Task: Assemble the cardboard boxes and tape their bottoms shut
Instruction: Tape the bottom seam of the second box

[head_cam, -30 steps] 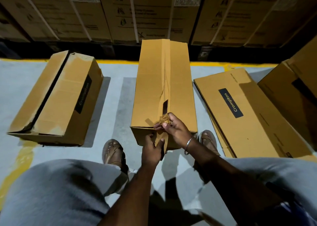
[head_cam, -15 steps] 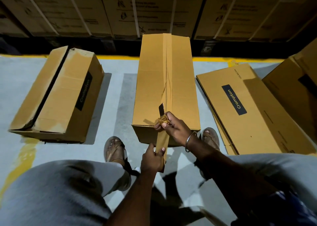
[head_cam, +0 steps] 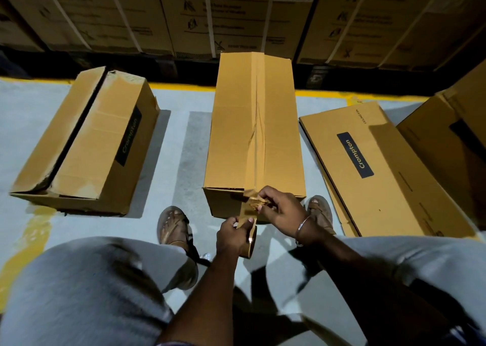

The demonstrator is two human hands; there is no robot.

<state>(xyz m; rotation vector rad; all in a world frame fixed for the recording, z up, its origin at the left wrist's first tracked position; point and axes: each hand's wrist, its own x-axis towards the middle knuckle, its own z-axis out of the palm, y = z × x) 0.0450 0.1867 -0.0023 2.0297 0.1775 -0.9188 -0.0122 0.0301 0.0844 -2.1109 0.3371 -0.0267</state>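
A long brown cardboard box [head_cam: 236, 140] lies on the floor straight ahead, with brown tape [head_cam: 259, 124] running along its top seam and over the near edge. My left hand [head_cam: 232, 236] grips the tape roll [head_cam: 251, 236] just below the box's near end. My right hand [head_cam: 282, 211] pinches the crumpled tape strip [head_cam: 253, 202] at the box's near edge. The strip runs from the box down to the roll.
A second assembled box [head_cam: 86, 145] lies at the left with an open seam. A flattened box [head_cam: 381, 166] lies at the right, another box [head_cam: 452, 135] beyond it. Stacked strapped cartons [head_cam: 236, 14] line the back behind a yellow floor line. My feet flank the middle box.
My right hand has drawn the tape from the box's top down over its near edge. My left hand with the roll has stayed just below it.
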